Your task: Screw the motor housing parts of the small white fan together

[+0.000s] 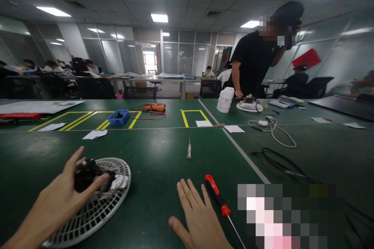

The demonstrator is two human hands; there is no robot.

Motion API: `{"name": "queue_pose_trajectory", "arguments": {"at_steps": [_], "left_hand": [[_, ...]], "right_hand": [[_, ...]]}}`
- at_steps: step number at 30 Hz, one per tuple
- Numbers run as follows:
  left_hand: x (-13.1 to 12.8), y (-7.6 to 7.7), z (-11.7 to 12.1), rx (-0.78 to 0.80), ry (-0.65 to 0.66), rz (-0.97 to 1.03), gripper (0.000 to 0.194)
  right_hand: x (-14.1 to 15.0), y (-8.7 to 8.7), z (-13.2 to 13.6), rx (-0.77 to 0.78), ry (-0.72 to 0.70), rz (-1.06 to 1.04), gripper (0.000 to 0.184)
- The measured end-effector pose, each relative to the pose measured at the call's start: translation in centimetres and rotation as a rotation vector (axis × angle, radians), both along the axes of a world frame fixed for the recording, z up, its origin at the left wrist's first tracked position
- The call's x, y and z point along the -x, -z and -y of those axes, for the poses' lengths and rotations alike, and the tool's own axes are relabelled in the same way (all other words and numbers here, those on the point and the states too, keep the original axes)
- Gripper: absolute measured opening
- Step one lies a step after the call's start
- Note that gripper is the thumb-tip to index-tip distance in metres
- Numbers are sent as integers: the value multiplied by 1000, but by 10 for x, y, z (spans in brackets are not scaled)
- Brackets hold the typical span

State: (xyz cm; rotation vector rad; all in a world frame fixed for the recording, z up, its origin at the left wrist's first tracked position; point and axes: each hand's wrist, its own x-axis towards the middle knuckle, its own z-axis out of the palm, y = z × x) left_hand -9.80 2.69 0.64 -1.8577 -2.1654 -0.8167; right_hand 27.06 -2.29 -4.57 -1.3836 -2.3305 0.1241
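Note:
My left hand (pixel 62 192) is curved around a black fan motor (pixel 87 174), thumb on its near right side and index finger raised off it. The motor sits on a round white fan grille (pixel 96 212) lying on the green table, with wires and a white part beside it. My right hand (pixel 198 218) rests flat on the tabletop, fingers stretched out, holding nothing. Just to its right lies a red and black screwdriver (pixel 217 194), its shaft running toward the near edge. Farther forward is a small clear-handled screwdriver (pixel 189 150).
An orange multimeter (pixel 154 107) with leads and a blue bin (pixel 118 117) stand at the back left. Black cables (pixel 280 163) and a white cord (pixel 277 130) lie on the right. A person in black (pixel 254 58) stands across the table near another fan grille (pixel 248 106).

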Motion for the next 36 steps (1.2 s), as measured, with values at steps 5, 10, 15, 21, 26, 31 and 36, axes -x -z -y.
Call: {"name": "queue_pose_trajectory", "arguments": {"at_steps": [5,10,15,21,26,31,36], "left_hand": [[-75,-6,3,-42,221,188,99],[-113,14,4,-180,454,239,96],[-137,33,14,-204,598,190,88],[-148,44,25,-212,706,235,90],[-150,47,29,-257,787,205,89],[-155,50,30,-373,849,201,82],[-155,56,35,-307,888,175,85]], "right_hand": [[2,-22,3,-212,-28,-13,72],[3,-23,2,-356,-122,-32,79],[2,-14,1,-359,-120,-77,84],[2,-18,2,-501,-36,-116,84],[-1,-25,2,-581,-122,-157,67],[13,-19,3,-686,-204,-220,36],[30,-5,4,-827,-151,-361,32]]}}
